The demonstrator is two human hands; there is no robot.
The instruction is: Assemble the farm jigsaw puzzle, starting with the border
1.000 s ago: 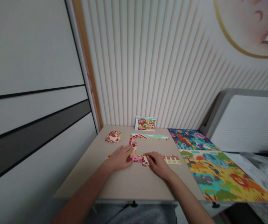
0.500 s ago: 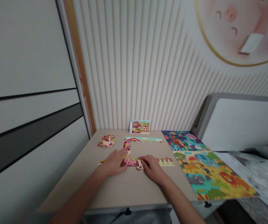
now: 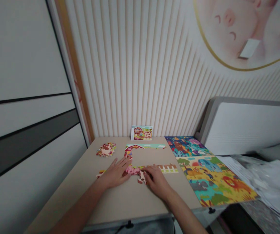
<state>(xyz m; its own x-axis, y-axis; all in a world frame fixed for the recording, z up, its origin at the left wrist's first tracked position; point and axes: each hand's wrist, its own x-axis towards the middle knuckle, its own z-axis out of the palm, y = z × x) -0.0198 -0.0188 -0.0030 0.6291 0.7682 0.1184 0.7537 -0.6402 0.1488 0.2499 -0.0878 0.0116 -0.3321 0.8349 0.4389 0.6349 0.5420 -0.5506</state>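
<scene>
On the table lies a partly assembled farm jigsaw puzzle (image 3: 146,146), a frame of joined pieces around bare tabletop. My left hand (image 3: 116,171) rests flat with fingers spread over its lower left corner, beside the pink pig pieces (image 3: 132,170). My right hand (image 3: 156,178) is bent over the bottom row, its index finger reaching toward the pig and its fingers closed on a puzzle piece mostly hidden under them. Just below the row, near the right thumb, sits a loose brown-and-white spotted piece (image 3: 141,178). The fence pieces (image 3: 169,168) extend right of that hand.
A pile of loose pieces (image 3: 106,149) lies at the back left. More pieces (image 3: 100,174) show beside my left wrist. A farm picture card (image 3: 141,133) leans on the wall. Two finished puzzles, a dark blue one (image 3: 187,146) and a yellow safari one (image 3: 215,178), cover the right side.
The view has swung slightly right. The spotted piece has slid toward me, away from the bottom row. My right hand has shifted a little over the row; my left hand stays flat.
</scene>
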